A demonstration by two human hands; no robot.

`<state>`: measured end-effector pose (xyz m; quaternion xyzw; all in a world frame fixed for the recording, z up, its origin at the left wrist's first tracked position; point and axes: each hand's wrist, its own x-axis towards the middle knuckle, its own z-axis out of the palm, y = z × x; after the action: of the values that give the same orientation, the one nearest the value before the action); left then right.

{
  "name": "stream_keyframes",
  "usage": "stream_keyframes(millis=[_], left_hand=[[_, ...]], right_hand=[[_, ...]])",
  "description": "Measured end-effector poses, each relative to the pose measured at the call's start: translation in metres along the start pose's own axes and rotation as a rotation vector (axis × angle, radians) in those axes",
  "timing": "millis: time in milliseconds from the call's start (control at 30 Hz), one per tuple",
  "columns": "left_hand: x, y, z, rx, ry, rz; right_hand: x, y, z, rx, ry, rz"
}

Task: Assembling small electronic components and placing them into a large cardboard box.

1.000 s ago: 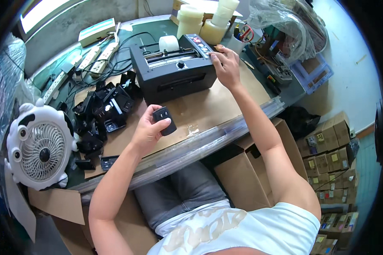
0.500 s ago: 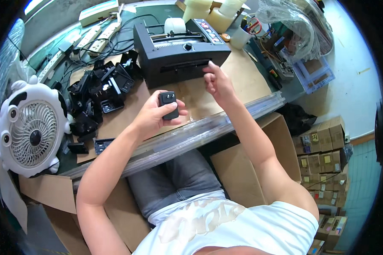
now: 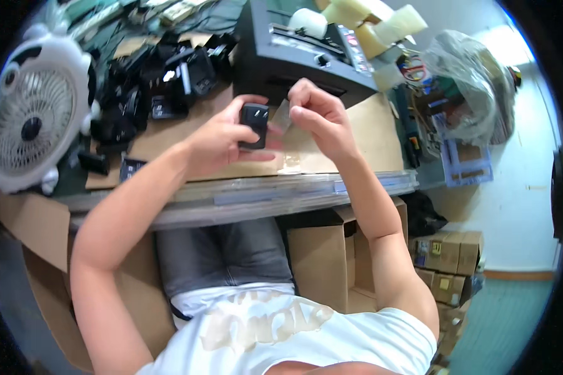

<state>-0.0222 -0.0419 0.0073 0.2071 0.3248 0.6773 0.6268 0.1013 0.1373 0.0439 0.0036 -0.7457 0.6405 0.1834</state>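
Observation:
My left hand (image 3: 216, 140) is closed around a black plug-in power adapter (image 3: 254, 127), its metal prongs facing up. Close to the adapter's right side, my right hand (image 3: 324, 122) pinches a small piece of clear film (image 3: 283, 117) between thumb and forefinger. Just beyond both hands stands a black dispensing machine (image 3: 294, 69) with a front slot, a knob and a white roll (image 3: 308, 23) on top. A heap of black adapters (image 3: 169, 81) lies left of the machine on the cardboard-covered table (image 3: 350, 147).
A white fan (image 3: 34, 119) stands at the left table edge. Behind the machine are tape rolls (image 3: 400, 25) and a cup with scissors (image 3: 413, 67). Open cardboard boxes (image 3: 319, 259) flank my legs; stacked cartons (image 3: 447, 253) stand at the right.
My right hand has come from the machine's slot toward the adapter, now with clear film in its fingers. The left hand still holds the adapter. The whole view has shifted and turned.

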Motion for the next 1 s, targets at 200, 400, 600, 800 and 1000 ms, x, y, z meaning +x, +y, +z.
stream_keyframes(millis=[200,400,600,800,1000], left_hand=[[-0.001,-0.01,-0.013,-0.072,-0.12,0.124],[-0.001,-0.015,-0.005,-0.08,-0.128,0.108],[0.002,-0.016,-0.009,-0.15,-0.195,0.102],[-0.002,-0.013,-0.008,-0.189,-0.19,0.088],[-0.002,-0.015,-0.008,-0.167,-0.169,0.088]], right_hand=[[-0.01,0.021,0.018,-0.183,-0.121,-0.093],[-0.007,0.026,0.018,-0.32,-0.137,-0.27],[-0.008,0.029,0.012,-0.407,-0.205,-0.285],[-0.005,0.031,0.012,-0.434,-0.189,-0.364],[-0.005,0.03,0.011,-0.449,-0.19,-0.366]])
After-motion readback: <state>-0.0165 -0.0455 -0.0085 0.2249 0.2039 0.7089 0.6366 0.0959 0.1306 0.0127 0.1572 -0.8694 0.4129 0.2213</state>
